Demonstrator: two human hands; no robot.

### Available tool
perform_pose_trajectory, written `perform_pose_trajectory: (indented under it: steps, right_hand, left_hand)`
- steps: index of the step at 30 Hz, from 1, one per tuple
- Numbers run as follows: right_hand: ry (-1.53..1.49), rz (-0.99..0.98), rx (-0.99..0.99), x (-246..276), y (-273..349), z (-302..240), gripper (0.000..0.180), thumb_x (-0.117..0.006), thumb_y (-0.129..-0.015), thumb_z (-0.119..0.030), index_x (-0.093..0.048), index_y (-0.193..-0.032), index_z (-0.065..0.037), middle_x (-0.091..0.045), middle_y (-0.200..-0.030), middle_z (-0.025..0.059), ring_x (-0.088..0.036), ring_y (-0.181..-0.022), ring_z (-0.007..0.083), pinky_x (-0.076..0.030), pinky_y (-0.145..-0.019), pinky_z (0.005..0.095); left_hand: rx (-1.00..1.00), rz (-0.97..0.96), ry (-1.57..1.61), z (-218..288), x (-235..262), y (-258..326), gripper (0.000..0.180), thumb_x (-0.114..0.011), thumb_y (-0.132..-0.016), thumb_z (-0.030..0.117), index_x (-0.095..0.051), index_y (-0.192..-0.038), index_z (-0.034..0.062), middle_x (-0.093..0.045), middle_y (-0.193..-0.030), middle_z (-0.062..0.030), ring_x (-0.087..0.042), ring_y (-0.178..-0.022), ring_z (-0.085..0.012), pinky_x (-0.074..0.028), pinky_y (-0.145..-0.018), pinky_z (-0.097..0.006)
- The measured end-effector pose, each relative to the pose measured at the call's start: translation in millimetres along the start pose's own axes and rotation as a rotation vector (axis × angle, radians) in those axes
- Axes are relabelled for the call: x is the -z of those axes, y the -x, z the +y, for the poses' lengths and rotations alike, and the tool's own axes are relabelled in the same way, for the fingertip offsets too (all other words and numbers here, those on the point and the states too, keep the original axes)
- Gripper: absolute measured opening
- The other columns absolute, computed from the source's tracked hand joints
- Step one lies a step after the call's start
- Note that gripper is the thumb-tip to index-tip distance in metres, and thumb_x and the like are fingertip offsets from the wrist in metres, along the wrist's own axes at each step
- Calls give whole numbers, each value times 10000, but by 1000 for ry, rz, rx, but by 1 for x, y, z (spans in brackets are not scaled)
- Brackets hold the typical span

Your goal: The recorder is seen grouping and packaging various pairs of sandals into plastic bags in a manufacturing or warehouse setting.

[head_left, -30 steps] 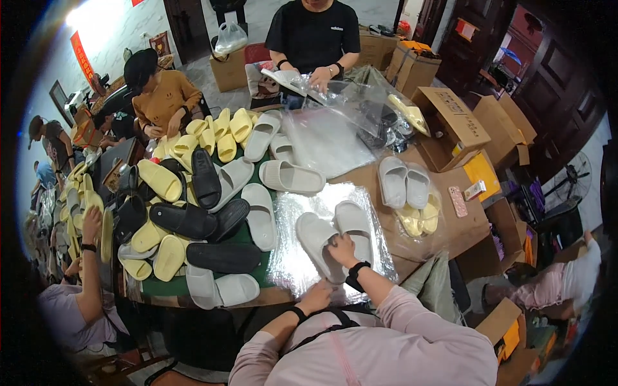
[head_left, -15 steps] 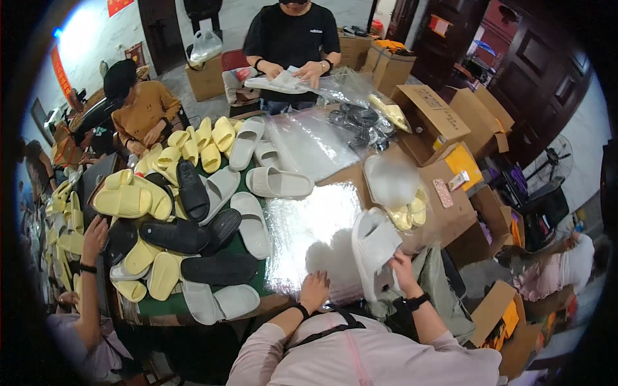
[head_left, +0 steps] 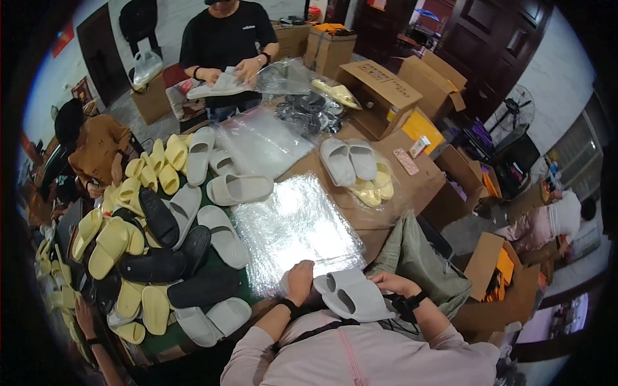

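Observation:
A pair of light grey slide slippers (head_left: 364, 297) lies in front of my chest, pressed together, with the foot openings toward the left. My right hand (head_left: 394, 284) is closed on the pair's right end. Just left of the slippers, my left hand (head_left: 300, 282) rests on a stack of shiny clear plastic bags (head_left: 296, 225), its fingers stretched over the near edge and holding nothing. Another grey slipper (head_left: 239, 190) lies across the stack's far left corner.
Yellow, black and grey slippers (head_left: 151, 257) are heaped on the green table at left. At right lie bagged slippers (head_left: 351, 161), a pink phone (head_left: 405, 161) and open cartons (head_left: 380, 93). A person in black (head_left: 228, 48) handles a slipper across the table. A grey-green sack (head_left: 418, 270) stands near my right arm.
My right hand has brought the grey slippers down and toward my body, tipping them from upright to lying sideways. My left hand stays at the bag stack. The whole view has turned rightward.

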State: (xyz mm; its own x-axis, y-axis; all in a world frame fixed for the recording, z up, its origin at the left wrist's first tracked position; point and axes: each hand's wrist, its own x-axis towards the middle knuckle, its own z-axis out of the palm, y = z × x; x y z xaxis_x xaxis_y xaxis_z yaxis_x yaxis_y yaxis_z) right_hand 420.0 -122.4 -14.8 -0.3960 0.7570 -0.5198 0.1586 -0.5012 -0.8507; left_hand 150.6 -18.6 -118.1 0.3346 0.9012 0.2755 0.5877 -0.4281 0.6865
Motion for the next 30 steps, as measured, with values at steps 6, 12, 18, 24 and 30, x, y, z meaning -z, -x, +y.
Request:
perform_pose_trajectory:
  steps: [6, 12, 18, 24, 30]
  right_hand:
    - [-103, 35, 38, -10, 0, 11, 193, -592, -825, -101, -655, -939, 42, -603, -1041, 4, -518, -972, 124, -376, -912, 276]
    - [453, 454, 121, 6, -17, 28, 204, -514, -774, 18, -636, -937, 12, -567, -1056, 98, -512, -1002, 222, -405, -840, 291]
    - [403, 492, 360, -2, -30, 13, 104, -522, -802, -34, -580, -830, 48, -508, -823, 91, -511, -791, 195, -405, -718, 273]
    - [113, 400, 222, 3, -25, -4, 156, -553, -851, -70, -624, -942, 35, -568, -820, 42, -514, -763, 111, -403, -700, 236]
    - [313, 288, 276, 9, -48, -4, 165, -567, -850, -66, -631, -961, 37, -615, -898, 38, -544, -845, 90, -426, -731, 259]
  left_hand:
    - [86, 67, 245, 9, 4, -9, 159, -538, -867, 128, -635, -893, 5, -638, -897, -151, -583, -820, -331, -462, -739, -395]
    - [-17, -47, 298, 25, 9, 2, 209, -496, -879, 98, -617, -1022, 6, -629, -974, -182, -573, -916, -360, -455, -824, -402]
    - [358, -17, 609, 21, 11, -8, 345, -417, -959, 232, -599, -1100, -25, -634, -1051, -184, -602, -981, -256, -447, -857, -314]
    - [551, 3, 763, -9, 19, -12, 347, -440, -959, 240, -599, -1106, -30, -648, -1034, -142, -596, -968, -191, -446, -861, -302]
    - [441, 37, 649, 20, 28, -13, 318, -457, -957, 212, -596, -1109, -30, -642, -1052, -144, -595, -970, -184, -440, -870, -289]
